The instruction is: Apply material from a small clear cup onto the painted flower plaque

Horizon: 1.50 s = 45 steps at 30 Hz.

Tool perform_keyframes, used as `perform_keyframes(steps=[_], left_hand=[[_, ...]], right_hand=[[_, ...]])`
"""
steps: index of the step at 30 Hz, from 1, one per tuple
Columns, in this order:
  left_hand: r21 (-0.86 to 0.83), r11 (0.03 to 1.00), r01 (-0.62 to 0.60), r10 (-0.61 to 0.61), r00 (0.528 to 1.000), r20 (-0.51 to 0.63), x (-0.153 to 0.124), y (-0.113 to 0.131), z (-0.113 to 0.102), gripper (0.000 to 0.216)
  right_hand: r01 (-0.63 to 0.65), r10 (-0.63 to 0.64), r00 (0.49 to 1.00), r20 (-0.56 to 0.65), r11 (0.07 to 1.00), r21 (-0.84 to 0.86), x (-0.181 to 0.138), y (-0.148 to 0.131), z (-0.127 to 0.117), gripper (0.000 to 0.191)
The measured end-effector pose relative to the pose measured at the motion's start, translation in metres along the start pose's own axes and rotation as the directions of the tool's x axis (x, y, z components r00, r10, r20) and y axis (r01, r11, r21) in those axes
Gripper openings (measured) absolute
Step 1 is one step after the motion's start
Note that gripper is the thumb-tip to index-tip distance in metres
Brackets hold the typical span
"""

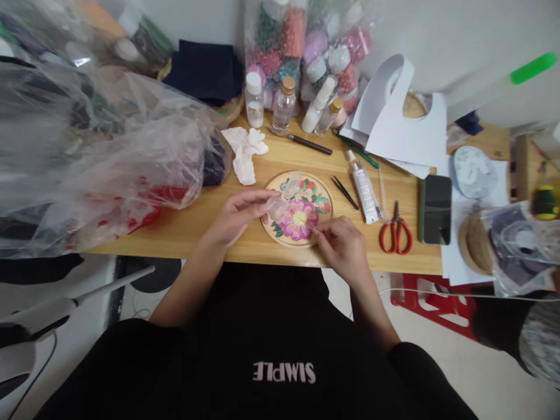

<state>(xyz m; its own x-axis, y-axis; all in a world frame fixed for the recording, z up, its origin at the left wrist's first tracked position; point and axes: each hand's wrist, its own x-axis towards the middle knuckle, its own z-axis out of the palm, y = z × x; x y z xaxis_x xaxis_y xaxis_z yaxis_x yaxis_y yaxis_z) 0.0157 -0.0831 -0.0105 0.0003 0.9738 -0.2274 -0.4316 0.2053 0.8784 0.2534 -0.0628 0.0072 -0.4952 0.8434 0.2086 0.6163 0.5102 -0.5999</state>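
A round wooden plaque (pixel 324 219) lies near the table's front edge. On it are a large pink-and-purple flower (pixel 298 227) with a yellow centre, red fruit shapes (pixel 308 186) and green leaves (pixel 278 230). My left hand (pixel 240 214) reaches over the plaque's left rim, its thumb and fingers closed on a small clear plastic bag (pixel 277 209). Across the plaque, my right hand (pixel 343 245) has its fingertips pinched together at the flower's lower right petals. Whatever is between those fingertips is too small to make out.
Black tweezers (pixel 345 192), a glue tube (pixel 366 192), red-handled pliers (pixel 396 233) and a phone (pixel 436 210) lie to the right. Behind are a dark-handled tool (pixel 310 144), crumpled tissue (pixel 245 153) and several bottles (pixel 284 105). Large plastic bags (pixel 131 140) crowd the left.
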Motion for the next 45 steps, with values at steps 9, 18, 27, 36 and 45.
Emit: perform_keyframes(steps=[9,18,27,36,45], left_hand=[[-0.030,0.999,-0.022,0.022,1.000,0.007,0.000,0.002,0.003,0.025],[0.001,1.000,0.009,-0.009,1.000,-0.018,-0.001,0.003,0.003,0.028],[-0.027,1.000,-0.004,0.004,1.000,-0.013,0.000,0.003,0.003,0.026],[0.028,1.000,-0.006,0.006,1.000,-0.010,-0.001,0.003,0.003,0.025],[0.062,0.997,-0.036,0.036,0.999,0.010,-0.002,0.002,0.002,0.024]], right_hand=[[0.020,-0.019,1.000,0.020,0.999,-0.025,-0.001,0.001,0.000,0.013],[-0.006,0.006,1.000,-0.002,1.000,0.018,-0.001,0.001,-0.001,0.014],[0.093,-0.087,0.991,-0.100,0.994,0.062,0.014,-0.022,-0.006,0.012],[0.208,-0.209,0.977,-0.046,0.977,-0.039,0.035,-0.034,0.011,0.018],[0.146,-0.151,0.986,0.070,0.986,0.079,0.036,-0.033,0.012,0.015]])
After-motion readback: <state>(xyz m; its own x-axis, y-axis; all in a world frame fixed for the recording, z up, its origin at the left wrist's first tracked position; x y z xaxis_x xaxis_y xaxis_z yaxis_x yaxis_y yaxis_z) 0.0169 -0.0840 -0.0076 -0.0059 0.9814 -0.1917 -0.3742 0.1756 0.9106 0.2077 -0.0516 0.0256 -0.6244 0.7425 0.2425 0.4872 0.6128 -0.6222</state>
